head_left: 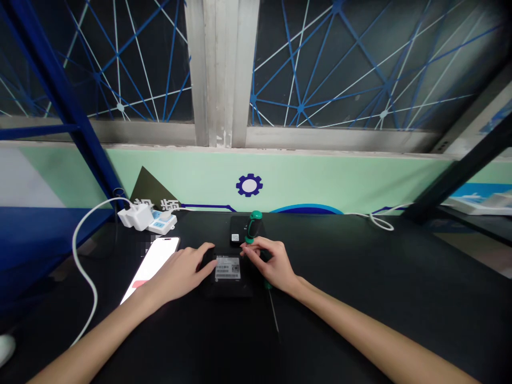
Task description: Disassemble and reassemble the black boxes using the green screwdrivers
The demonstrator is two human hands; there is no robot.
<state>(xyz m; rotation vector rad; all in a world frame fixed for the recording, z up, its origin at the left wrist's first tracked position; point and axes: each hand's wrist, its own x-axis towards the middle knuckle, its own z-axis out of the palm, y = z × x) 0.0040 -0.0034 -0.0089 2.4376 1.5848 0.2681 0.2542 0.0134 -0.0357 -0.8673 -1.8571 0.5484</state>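
At the far left, a white cable point(95, 296) is curving down from a white adapter point(140, 216), which is sitting at the power strip point(162, 224). Just in front, a phone point(162, 250) is lying askew, its screen glowing white. The left hand point(180, 273), partly covering the phone, is resting with thumb and index finger spread against the left side of a flat black device point(229, 290); it is touching rather than grasping. The device is lying on the black table point(360, 266) between the hands, showing a printed label point(228, 268). A smaller black box point(237, 224) is sitting behind it. The right hand point(277, 261) is pinching the lower handle of an upright green-and-black screwdriver point(254, 226) (whose tip is hiding behind the fingers). Beneath that hand, a second screwdriver point(273, 309) is pointing toward the person. Farther right, another white cable point(383, 223) is looping near the wall.
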